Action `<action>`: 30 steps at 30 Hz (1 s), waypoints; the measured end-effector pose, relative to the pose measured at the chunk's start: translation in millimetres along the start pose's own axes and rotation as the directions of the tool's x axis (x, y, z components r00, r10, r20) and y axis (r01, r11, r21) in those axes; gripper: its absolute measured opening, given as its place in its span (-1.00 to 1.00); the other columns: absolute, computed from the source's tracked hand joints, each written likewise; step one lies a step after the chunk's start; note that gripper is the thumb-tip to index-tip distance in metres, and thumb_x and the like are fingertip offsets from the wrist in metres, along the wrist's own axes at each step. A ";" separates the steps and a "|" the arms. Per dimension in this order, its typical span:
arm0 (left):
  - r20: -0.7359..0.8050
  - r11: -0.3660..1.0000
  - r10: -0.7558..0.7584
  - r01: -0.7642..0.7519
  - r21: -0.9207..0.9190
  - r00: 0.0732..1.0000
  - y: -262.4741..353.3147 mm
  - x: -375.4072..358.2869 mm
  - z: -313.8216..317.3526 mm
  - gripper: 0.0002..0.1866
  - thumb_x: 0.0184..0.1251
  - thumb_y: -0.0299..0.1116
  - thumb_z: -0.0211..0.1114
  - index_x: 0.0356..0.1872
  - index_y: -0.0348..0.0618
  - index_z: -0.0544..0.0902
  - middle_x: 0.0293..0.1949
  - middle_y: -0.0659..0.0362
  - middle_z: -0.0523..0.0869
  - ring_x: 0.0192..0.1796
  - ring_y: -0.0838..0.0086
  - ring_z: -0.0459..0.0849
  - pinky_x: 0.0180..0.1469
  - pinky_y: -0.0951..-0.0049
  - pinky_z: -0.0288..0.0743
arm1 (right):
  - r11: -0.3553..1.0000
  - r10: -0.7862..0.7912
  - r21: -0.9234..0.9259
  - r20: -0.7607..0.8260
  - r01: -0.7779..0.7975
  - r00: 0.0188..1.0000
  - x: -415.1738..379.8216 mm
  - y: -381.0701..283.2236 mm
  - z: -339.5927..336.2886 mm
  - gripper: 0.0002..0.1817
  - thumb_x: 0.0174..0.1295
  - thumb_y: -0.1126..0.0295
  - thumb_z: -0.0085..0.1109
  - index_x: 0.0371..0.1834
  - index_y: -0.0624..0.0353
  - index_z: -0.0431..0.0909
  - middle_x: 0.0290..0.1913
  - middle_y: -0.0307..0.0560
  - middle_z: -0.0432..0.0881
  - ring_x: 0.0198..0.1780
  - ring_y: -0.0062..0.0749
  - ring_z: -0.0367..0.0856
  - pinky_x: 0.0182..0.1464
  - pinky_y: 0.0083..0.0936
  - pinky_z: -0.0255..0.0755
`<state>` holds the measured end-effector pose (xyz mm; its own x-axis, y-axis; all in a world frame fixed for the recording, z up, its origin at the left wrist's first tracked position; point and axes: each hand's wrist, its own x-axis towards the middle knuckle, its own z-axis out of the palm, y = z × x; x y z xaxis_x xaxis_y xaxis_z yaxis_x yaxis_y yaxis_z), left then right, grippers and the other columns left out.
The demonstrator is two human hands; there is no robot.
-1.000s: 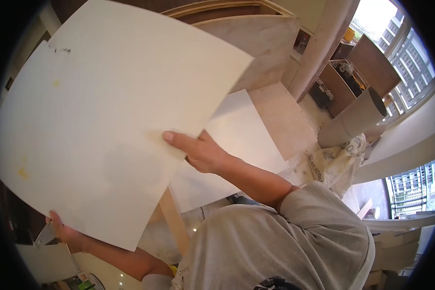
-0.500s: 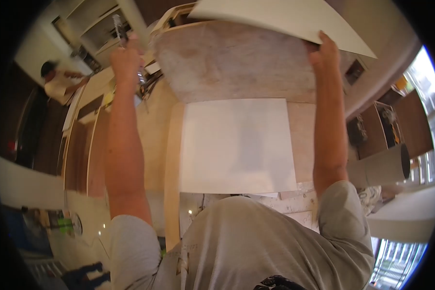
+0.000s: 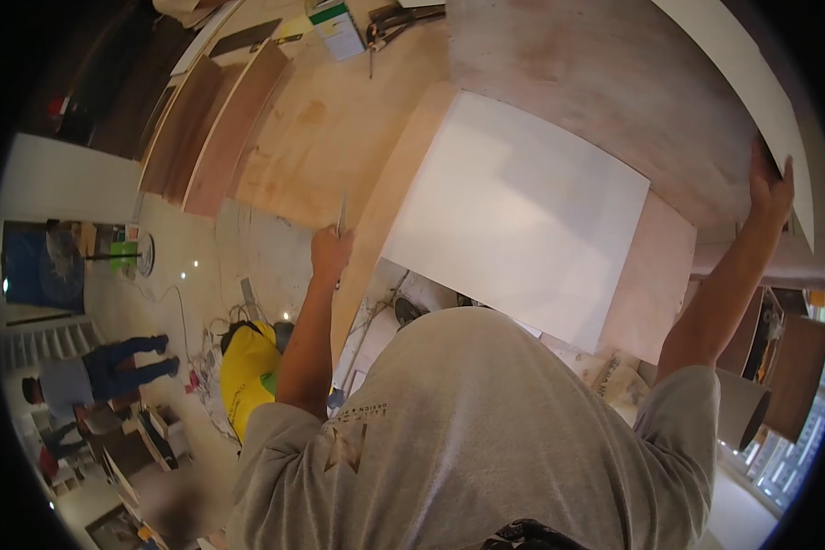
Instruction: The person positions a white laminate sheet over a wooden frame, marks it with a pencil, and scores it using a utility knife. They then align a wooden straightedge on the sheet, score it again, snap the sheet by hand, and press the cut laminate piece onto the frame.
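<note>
My left hand (image 3: 331, 254) is closed around a slim silvery tool (image 3: 343, 213), whose thin end points up; its exact kind is too small to make out. It is near a light wooden strip (image 3: 376, 215) along the left edge of a white sheet (image 3: 527, 206). That sheet lies flat on the wooden worktop, partly shaded. At the upper right, my right hand (image 3: 772, 188) grips the edge of a second white panel (image 3: 752, 55), raised and tilted, its far part cut off by the view.
A brownish board (image 3: 605, 87) stands behind the flat sheet. Wooden shelf pieces (image 3: 234, 128), pliers (image 3: 382, 35) and a green-white box (image 3: 337, 32) are at the upper left. A yellow bag (image 3: 247, 371) and cables lie on the floor; another person (image 3: 92, 371) stands farther left.
My left hand has come down and toward me with the silvery tool. My right hand has carried the panel outward to the right. The camera view has turned left.
</note>
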<state>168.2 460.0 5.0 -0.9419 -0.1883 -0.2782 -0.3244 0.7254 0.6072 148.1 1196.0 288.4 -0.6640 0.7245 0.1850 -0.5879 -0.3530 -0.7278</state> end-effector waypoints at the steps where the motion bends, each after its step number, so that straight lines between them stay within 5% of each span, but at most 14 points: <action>1: -0.059 0.994 0.027 -0.020 0.109 0.998 -26.1 -9.8 3.6 -0.68 0.33 -0.18 0.32 -0.31 -0.33 0.69 -0.46 -0.10 0.73 -0.43 0.12 0.74 -0.34 0.15 0.57 | 0.999 0.034 -0.009 0.006 -0.034 0.999 -26.2 6.6 13.8 -0.45 0.57 0.26 -0.16 0.48 0.39 0.13 0.50 0.32 0.22 0.55 0.24 0.10 0.56 0.25 -0.02; 3: -0.155 0.944 0.099 -0.043 0.328 0.983 -68.0 -29.8 8.7 -0.67 0.35 -0.18 0.28 -0.20 -0.31 0.72 -0.31 -0.16 0.76 -0.24 -0.02 0.76 -0.17 0.05 0.59 | 0.995 0.101 -0.029 0.013 -0.101 0.995 -72.1 24.6 31.9 -0.37 0.59 0.11 -0.23 0.51 0.41 0.09 0.51 0.31 0.21 0.56 0.23 0.09 0.56 0.21 -0.01; 6: -0.201 0.947 0.017 0.049 0.317 0.979 -86.8 -60.2 0.7 -0.66 0.39 -0.19 0.23 -0.04 -0.27 0.72 -0.17 -0.19 0.75 -0.04 -0.12 0.70 -0.04 -0.05 0.54 | 0.894 0.273 -0.387 0.069 -0.227 0.959 -114.0 93.2 -19.1 -0.30 0.57 -0.04 -0.20 0.46 0.41 0.19 0.45 0.27 0.33 0.47 0.13 0.32 0.40 0.06 0.29; 9: -0.245 0.963 0.095 -0.027 0.268 0.965 -149.5 -59.1 9.7 -0.66 0.44 -0.19 0.23 0.02 -0.24 0.71 -0.25 -0.08 0.79 -0.20 0.06 0.76 -0.12 0.13 0.58 | 0.619 0.490 -0.712 0.020 -0.331 0.872 -195.0 219.2 -100.3 -0.47 0.49 0.04 -0.01 0.33 0.20 0.43 0.13 -0.01 0.66 0.17 -0.20 0.65 0.06 -0.16 0.59; 10: -0.137 0.998 -0.018 0.025 0.051 0.990 -160.9 -58.3 8.7 -0.66 0.45 -0.18 0.24 0.01 -0.23 0.72 -0.29 -0.03 0.78 -0.24 0.16 0.74 -0.15 0.20 0.57 | 0.486 0.685 -0.771 0.043 -0.412 0.727 -230.5 248.0 -102.7 -0.43 0.40 -0.01 0.11 0.31 0.17 0.45 0.06 -0.08 0.68 0.11 -0.25 0.66 0.04 -0.17 0.60; 12: 0.129 0.914 -0.153 0.190 -0.360 0.980 -176.2 -52.8 3.5 -0.67 0.46 -0.16 0.26 -0.02 -0.22 0.74 -0.35 0.09 0.76 -0.32 0.36 0.70 -0.21 0.35 0.55 | 0.336 0.865 -0.709 -0.029 -0.620 0.501 -304.5 290.3 -62.1 -0.36 0.30 -0.03 0.21 0.31 0.19 0.45 0.05 -0.03 0.66 0.05 -0.18 0.67 0.00 -0.18 0.62; 15: 0.383 0.770 -0.266 0.434 -0.468 0.885 -155.2 -59.3 -5.6 -0.70 0.46 -0.17 0.29 -0.13 -0.21 0.77 -0.41 0.24 0.70 -0.35 0.57 0.60 -0.27 0.50 0.48 | 0.244 0.965 -0.636 0.089 -0.732 0.245 -364.2 341.7 -15.2 -0.40 0.30 0.04 0.28 0.27 0.21 0.47 0.09 0.05 0.63 0.05 -0.11 0.67 -0.03 -0.22 0.61; 19: 0.250 0.985 -0.136 0.159 -0.073 0.959 -166.5 -70.4 11.1 -0.53 0.39 0.07 0.26 -0.15 -0.22 0.76 -0.41 -0.07 0.74 -0.35 0.21 0.72 -0.20 0.22 0.55 | 0.005 1.000 -0.551 -0.017 -0.834 0.017 -389.6 414.3 38.3 -0.39 0.33 0.09 0.31 0.33 0.18 0.41 0.23 0.23 0.51 0.20 0.06 0.56 0.15 -0.08 0.52; 23: -0.046 0.976 -0.121 0.128 0.179 0.992 -87.4 -135.8 -6.0 -0.51 0.39 0.13 0.19 -0.23 -0.15 0.75 -0.40 -0.14 0.74 -0.30 -0.12 0.73 -0.21 0.01 0.56 | -0.071 0.988 -0.315 0.108 -0.946 -0.110 -400.0 465.2 67.7 -0.39 0.32 0.07 0.32 0.30 0.21 0.42 0.29 0.13 0.51 0.26 -0.02 0.55 0.24 -0.05 0.47; 28: -0.185 0.989 -0.080 0.102 0.112 0.980 -65.6 -181.0 -33.7 -0.64 0.31 -0.01 0.33 -0.29 -0.13 0.76 -0.48 -0.10 0.72 -0.39 0.01 0.74 -0.33 0.14 0.56 | -0.069 0.978 -0.388 0.157 -0.919 -0.140 -417.2 440.3 99.2 -0.53 0.37 0.18 0.26 0.25 0.16 0.49 0.22 -0.09 0.63 0.21 -0.27 0.62 0.25 -0.14 0.48; 30: -0.142 0.996 -0.079 0.085 0.037 0.987 -72.9 -185.0 -48.2 -0.71 0.27 -0.09 0.39 -0.30 -0.13 0.77 -0.48 -0.07 0.72 -0.40 0.05 0.74 -0.35 0.20 0.56 | -0.026 0.964 -0.399 0.231 -0.917 -0.128 -416.3 405.5 104.4 -0.53 0.39 0.26 0.20 0.30 0.21 0.44 0.26 -0.03 0.59 0.25 -0.18 0.60 0.30 -0.05 0.45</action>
<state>361.8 410.1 48.1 -0.9163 -0.3367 -0.2168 -0.3995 0.7308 0.5535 137.8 689.5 -14.8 -0.5888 -0.5700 -0.5731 0.8083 -0.4185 -0.4142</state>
